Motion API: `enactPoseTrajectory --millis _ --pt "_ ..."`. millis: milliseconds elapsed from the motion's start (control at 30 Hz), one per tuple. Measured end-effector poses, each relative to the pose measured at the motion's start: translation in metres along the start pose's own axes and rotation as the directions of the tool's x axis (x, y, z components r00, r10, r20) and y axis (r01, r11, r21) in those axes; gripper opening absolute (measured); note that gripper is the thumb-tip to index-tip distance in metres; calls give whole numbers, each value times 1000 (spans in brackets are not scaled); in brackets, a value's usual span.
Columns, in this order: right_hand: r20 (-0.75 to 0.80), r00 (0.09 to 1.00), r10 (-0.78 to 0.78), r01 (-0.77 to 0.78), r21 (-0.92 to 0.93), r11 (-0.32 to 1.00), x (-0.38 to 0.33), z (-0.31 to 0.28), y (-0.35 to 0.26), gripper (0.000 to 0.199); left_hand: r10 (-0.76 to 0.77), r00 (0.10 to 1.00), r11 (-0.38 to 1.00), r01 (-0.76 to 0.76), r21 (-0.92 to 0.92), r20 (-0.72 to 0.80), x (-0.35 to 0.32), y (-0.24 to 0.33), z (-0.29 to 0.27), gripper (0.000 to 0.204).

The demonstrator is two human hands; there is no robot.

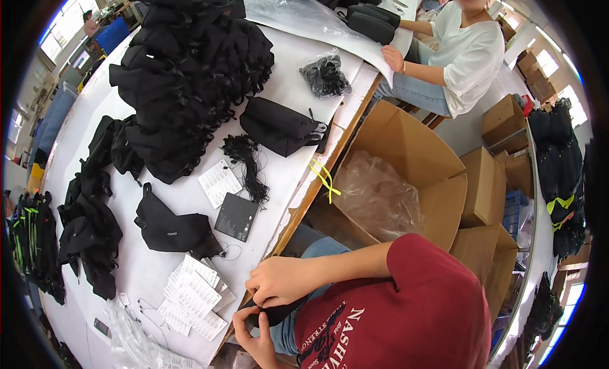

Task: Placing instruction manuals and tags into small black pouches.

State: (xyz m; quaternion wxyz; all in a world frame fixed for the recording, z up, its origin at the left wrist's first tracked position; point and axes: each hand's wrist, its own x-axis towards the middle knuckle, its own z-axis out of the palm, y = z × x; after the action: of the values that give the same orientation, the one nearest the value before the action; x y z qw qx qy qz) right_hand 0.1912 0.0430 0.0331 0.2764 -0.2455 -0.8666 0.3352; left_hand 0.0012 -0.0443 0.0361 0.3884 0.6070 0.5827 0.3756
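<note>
Both of my hands are together at the table's near edge, over my lap. My right hand pinches a piece of black fabric, mostly hidden by fingers and sleeve side. Below it, my left hand grips the same fabric between thumb and fingers. Nearest on the table are fanned white printed tags. Beyond them lies a flat black waist bag, with a black card and a white printed sheet beside it. A bundle of black cords lies farther on.
A tall heap of black bags fills the far table, near a black pouch and a bagged bundle. An open cardboard box stands right of the table edge. Clear plastic lies near left. A co-worker sits at far right.
</note>
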Motion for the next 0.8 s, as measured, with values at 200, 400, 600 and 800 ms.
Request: enactPoseTrajectory --millis 200,400,600,800 --pt "-5 999 -33 33 11 999 1 3 5 15 70 995 997 -69 23 -65 0 -7 5 9" --pt "28 999 -18 18 -16 1000 -4 2 6 15 100 992 993 -95 77 -71 2 -3 11 10" --pt "-45 999 -30 28 -48 998 -7 3 1 13 70 995 994 -64 88 -68 2 -5 17 11" --pt "-67 997 -27 23 -71 997 -11 -1 5 14 68 995 995 -62 75 -78 7 4 27 11"
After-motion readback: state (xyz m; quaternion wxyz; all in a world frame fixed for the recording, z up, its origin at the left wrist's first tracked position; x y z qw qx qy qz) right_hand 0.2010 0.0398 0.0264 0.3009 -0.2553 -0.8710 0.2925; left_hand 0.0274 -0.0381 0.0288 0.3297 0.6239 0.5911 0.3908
